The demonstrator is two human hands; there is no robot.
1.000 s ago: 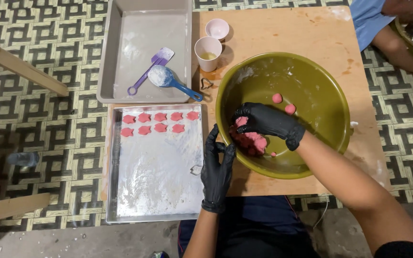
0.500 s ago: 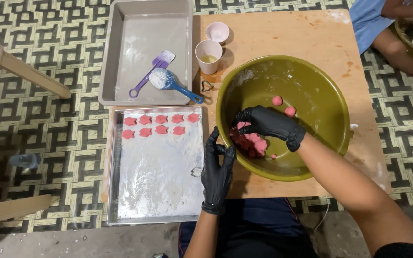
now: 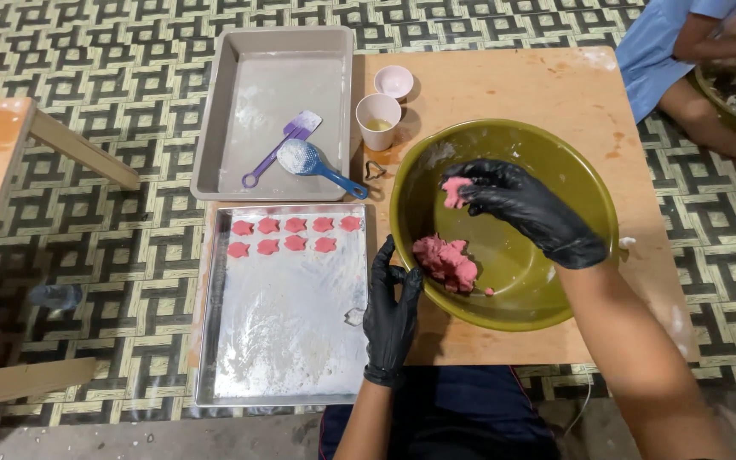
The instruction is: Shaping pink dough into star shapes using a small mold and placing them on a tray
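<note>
We see the olive-green bowl (image 3: 555, 153) on the wooden table (image 3: 504, 85), beside the floured metal tray (image 3: 283, 341). Our gloved left hand (image 3: 391, 311) rests open against the bowl's rim. Our gloved right hand (image 3: 531, 209), inside the bowl, pinches a small pink dough piece (image 3: 453, 192) above the pink dough lump (image 3: 446, 262).

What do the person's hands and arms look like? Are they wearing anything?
Both hands wear thin, shiny black gloves that fit tightly and end at the wrists. The left hand and the right hand look the same. Above the gloves the forearms are bare, with no sleeves, watch or bracelets showing. No markings show on the gloves.
</note>
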